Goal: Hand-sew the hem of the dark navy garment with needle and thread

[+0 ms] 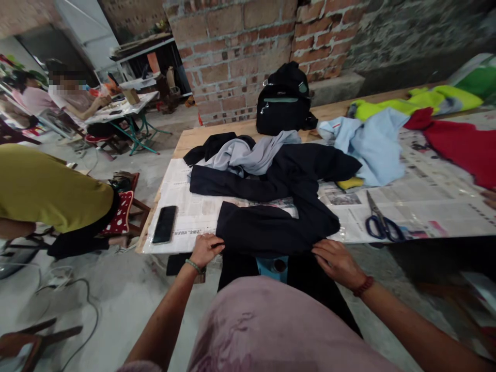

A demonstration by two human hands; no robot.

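A dark navy garment [267, 227] lies on the newspaper-covered table, with two tube-like parts pointing left. Whether these are legs or sleeves I cannot tell. The nearer tube is spread along the table's front edge. My left hand [207, 249] is closed on the near corner of its open end, thumb and fingers pinched together. At the other end of that tube, my right hand [336, 261] grips the near edge of the cloth, fingers partly bent over it. Behind the navy garment lie a crumpled grey cloth [251, 155] and a black one [217, 146].
A phone [165, 224] lies at the table's left; blue-handled scissors [382, 223] lie right of my right hand. Farther back are a black backpack [284, 101] and light blue [372, 144], red [461, 144] and neon yellow cloths [426, 101]. A person in mustard [54, 188] sits left.
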